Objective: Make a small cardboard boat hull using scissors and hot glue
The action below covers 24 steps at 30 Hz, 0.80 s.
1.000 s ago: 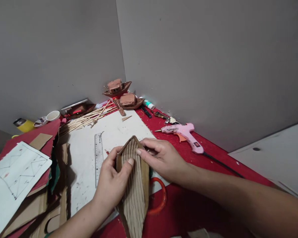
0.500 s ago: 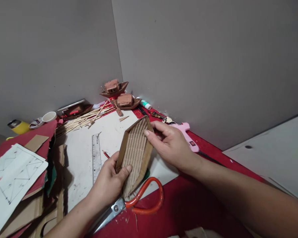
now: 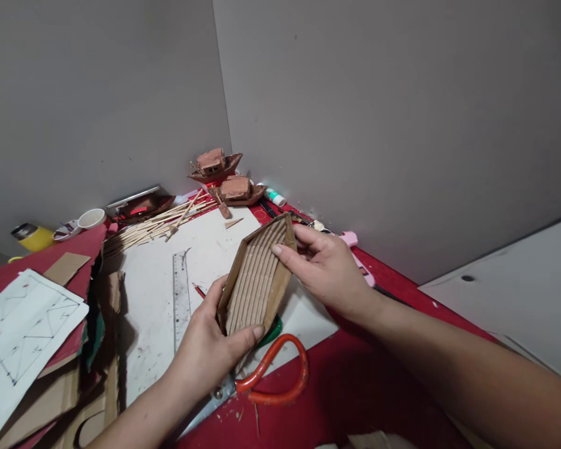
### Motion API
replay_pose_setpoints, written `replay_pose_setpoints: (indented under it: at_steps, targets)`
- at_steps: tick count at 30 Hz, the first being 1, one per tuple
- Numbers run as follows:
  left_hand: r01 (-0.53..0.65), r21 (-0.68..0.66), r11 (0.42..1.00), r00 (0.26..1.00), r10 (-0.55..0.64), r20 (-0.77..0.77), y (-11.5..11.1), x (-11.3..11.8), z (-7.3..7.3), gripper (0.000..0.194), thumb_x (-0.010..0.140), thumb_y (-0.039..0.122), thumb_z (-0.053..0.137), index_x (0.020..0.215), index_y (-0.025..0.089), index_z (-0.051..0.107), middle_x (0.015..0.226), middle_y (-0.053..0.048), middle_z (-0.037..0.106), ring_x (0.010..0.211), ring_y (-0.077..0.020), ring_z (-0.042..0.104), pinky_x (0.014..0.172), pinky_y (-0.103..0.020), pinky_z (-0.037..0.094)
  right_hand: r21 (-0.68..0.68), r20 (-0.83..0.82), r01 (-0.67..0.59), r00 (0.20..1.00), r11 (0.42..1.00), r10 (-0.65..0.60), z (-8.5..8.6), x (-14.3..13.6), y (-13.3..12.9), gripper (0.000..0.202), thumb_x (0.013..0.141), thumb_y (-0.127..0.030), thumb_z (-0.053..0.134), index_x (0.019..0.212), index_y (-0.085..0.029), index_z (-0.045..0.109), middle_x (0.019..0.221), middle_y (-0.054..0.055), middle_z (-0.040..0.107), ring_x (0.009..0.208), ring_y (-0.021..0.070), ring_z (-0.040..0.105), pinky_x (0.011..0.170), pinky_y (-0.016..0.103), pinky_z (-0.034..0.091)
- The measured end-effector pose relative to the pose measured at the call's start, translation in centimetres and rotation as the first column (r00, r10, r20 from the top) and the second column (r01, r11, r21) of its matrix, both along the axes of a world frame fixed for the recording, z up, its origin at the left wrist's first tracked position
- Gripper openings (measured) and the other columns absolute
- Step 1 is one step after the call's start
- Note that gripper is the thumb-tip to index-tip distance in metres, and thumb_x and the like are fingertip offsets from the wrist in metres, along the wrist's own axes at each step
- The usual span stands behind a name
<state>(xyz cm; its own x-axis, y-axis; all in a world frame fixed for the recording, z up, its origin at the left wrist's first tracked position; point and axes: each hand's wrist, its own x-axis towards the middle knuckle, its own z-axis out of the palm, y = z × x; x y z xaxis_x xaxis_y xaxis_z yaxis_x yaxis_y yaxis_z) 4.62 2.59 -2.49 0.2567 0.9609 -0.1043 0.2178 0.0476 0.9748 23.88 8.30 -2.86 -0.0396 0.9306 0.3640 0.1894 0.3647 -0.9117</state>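
Between my hands is a cardboard boat hull (image 3: 257,268), tilted, with low side walls and ridged corrugated board on its inner floor. My left hand (image 3: 219,330) grips its lower end, the thumb lying across the inside. My right hand (image 3: 327,268) pinches the wall near the upper pointed end, thumb inside and fingers behind. Just below the hull lie large scissors with orange handles (image 3: 303,374), their blades partly hidden by my left forearm. A clear ruler (image 3: 181,299) and a red pencil (image 3: 199,290) rest on the white sheet (image 3: 149,299) behind my left hand.
Finished model boats (image 3: 237,189) stand at the back corner beside thin wooden sticks (image 3: 161,223). A pink glue gun (image 3: 364,269) is partly behind my right hand. At left, cardboard pieces (image 3: 63,371) are stacked under a drawn sheet (image 3: 28,324). Grey walls (image 3: 378,112) close the back.
The hull has shifted slightly right and turned a little in my hands. My left hand has moved right, its thumb further across the hull. The right hand keeps its pinch.
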Motion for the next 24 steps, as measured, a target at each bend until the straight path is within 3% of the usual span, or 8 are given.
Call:
replay_pose_setpoints:
  at_steps: [8,15,20,24]
  targets:
    - [-0.151,0.096,0.984,0.987,0.154,-0.032,0.1,-0.2,-0.7,0.056,0.079,0.012,0.063,0.130,0.025,0.047,0.124,-0.006,0.061,0.114,-0.0243,0.056,0.099,-0.037,0.042,0.081,0.031,0.013,0.999,0.997,-0.015,-0.2,0.0,-0.1,0.005,0.085,-0.019,0.058,0.088,-0.018,0.061,0.080,0.001,0.066,0.073,0.0159,0.062,0.065,0.027,0.050]
    - [-0.299,0.147,0.943,0.946,0.314,-0.085,0.5,-0.7,-0.3,0.049,0.080,0.022,0.065,0.127,0.026,0.049,0.115,-0.005,0.062,0.095,-0.0229,0.063,0.079,-0.032,0.051,0.003,-0.058,0.022,0.998,1.000,-0.022,-0.2,-0.1,-0.1,0.012,0.081,-0.023,0.063,0.090,-0.017,0.066,0.085,0.004,0.073,0.081,0.0199,0.068,0.072,0.033,0.055]
    - [-0.417,0.184,0.890,0.906,0.422,0.016,0.5,-0.6,1.0,0.038,0.080,0.028,0.068,0.115,0.024,0.053,0.105,-0.003,0.065,0.090,-0.0189,0.065,0.076,-0.028,0.053,-0.049,-0.151,0.106,0.982,0.993,-0.112,-0.3,-0.4,0.1,0.015,0.079,-0.028,0.065,0.089,-0.018,0.065,0.088,0.006,0.073,0.083,0.0221,0.068,0.075,0.037,0.056]
    - [-0.448,0.132,0.884,0.892,0.432,0.137,0.1,-0.2,1.2,0.054,0.076,0.029,0.073,0.125,0.026,0.049,0.101,-0.001,0.068,0.079,-0.0156,0.068,0.072,-0.025,0.054,-0.068,-0.166,0.218,0.960,0.974,-0.226,-0.6,-0.4,0.2,0.021,0.079,-0.033,0.067,0.093,-0.018,0.066,0.096,0.008,0.073,0.090,0.0248,0.068,0.081,0.040,0.054]
